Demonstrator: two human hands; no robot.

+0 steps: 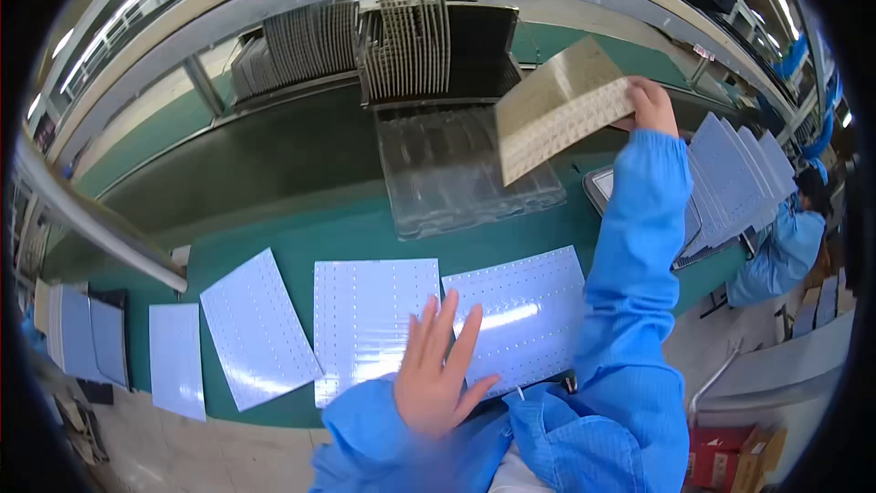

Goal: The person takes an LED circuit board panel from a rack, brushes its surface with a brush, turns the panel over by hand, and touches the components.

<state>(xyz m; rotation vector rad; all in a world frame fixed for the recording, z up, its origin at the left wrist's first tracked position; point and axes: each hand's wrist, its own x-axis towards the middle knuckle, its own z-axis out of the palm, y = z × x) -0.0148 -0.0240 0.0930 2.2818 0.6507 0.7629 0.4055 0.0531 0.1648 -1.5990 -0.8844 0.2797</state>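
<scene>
Head view: right hand [652, 108] pinches the tan board [558, 114] by its right end, bulk extending left of the grip; left hand [440, 382] splayed.

single head-worn wide-angle view, facing forward and down over the counter [301, 234], left hand [436, 370] close below, right hand [654, 108] farther out

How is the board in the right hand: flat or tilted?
Tilted: the right hand holds the board by its right end, the left end lower, over the clear tray. Whether they touch, I cannot tell.
</scene>
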